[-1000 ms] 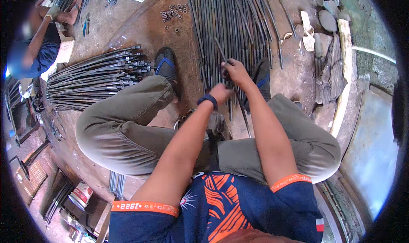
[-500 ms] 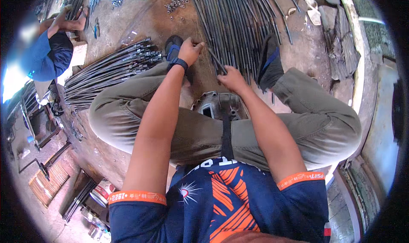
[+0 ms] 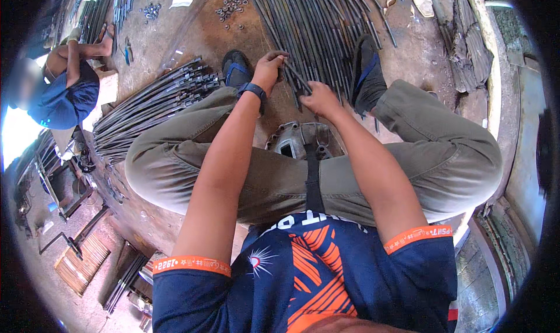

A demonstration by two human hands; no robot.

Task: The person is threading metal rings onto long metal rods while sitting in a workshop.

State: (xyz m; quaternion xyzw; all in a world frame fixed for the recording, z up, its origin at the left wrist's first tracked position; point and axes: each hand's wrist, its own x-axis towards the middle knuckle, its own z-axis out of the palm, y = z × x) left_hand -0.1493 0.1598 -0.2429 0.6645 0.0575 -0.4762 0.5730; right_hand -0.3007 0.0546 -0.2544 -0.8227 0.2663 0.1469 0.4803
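Note:
My right hand (image 3: 322, 100) is closed around a dark metal rod (image 3: 297, 77), which slants up and to the left in front of me. At the rod's far end, the fingers of my left hand (image 3: 270, 70) are pinched together; any small piece between them is too hidden to make out. Right beyond my hands lies a wide spread of long dark rods (image 3: 315, 27). A heap of rods with blocky ends (image 3: 169, 94) rests left of my left foot. Between my legs sits a grey cast metal housing (image 3: 300, 136), partly covered by a black strap.
Loose nuts (image 3: 232, 6) lie on the floor at the far side, with a smaller bluish pile (image 3: 150, 11) left of them. Another person (image 3: 70, 94) sits at the left near blue-handled pliers (image 3: 128, 53). Broken slabs (image 3: 466, 53) lie along the right.
My left hand has moved slightly right, and its fingertips now meet the rod's far end. My right hand has shifted a little to the right with the rod. The view has tilted slightly.

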